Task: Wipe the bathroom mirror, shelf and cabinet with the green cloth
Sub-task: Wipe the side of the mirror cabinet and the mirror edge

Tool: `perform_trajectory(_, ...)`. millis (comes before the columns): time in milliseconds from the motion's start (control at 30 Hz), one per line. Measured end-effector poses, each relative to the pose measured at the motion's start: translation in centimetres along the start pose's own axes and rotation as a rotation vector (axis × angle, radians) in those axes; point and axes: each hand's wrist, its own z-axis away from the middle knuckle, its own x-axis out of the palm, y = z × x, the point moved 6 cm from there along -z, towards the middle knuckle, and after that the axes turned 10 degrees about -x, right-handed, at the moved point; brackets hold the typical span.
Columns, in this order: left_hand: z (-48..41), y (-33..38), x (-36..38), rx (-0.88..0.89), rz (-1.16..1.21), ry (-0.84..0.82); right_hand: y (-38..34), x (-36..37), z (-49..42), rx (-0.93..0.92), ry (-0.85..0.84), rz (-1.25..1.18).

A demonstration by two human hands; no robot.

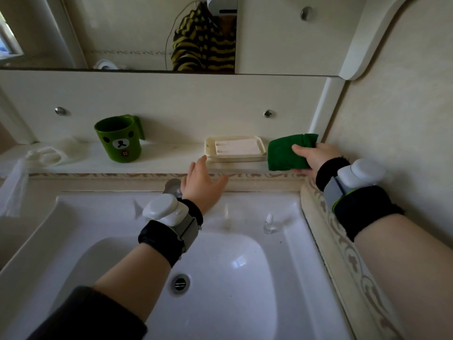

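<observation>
Mirror (98,33) fills the upper left of the frame; the shelf (171,165) crosses the middle, carrying a green cup (119,141) at centre left and a soap dish (235,148) at centre right; a leftward wipe could shove the dish off the front edge into the sink (245,278) unless it is lifted first; the green cloth (284,153) is at the shelf's right end, just beside the dish, gripped by the right hand (316,158), thumb on top; the left hand (203,185) hovers near the dish, fingers spread, empty.
</observation>
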Motion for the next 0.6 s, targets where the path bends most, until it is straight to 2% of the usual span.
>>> perform_trajectory(133, -0.3, -0.1, 0.4, -0.007, -0.08, 0.005, 0.3, -0.5, -1.8, -0.004, 0.021, 0.182)
perform_trajectory(333, -0.6, -0.6, 0.4, -0.004, -0.088, 0.022, -0.6, -0.9, -2.3, -0.087, 0.034, 0.737)
perform_trajectory(500, -0.6, -0.7, 0.7, -0.002, -0.1, 0.027, -1.6, 0.2, -0.5, -0.288, 0.075, 1.027)
perform_trajectory(600, -0.6, -0.8, 0.6, 0.006, -0.097, 0.034, -1.5, 1.2, 0.3, -0.395, 0.066, 1.076)
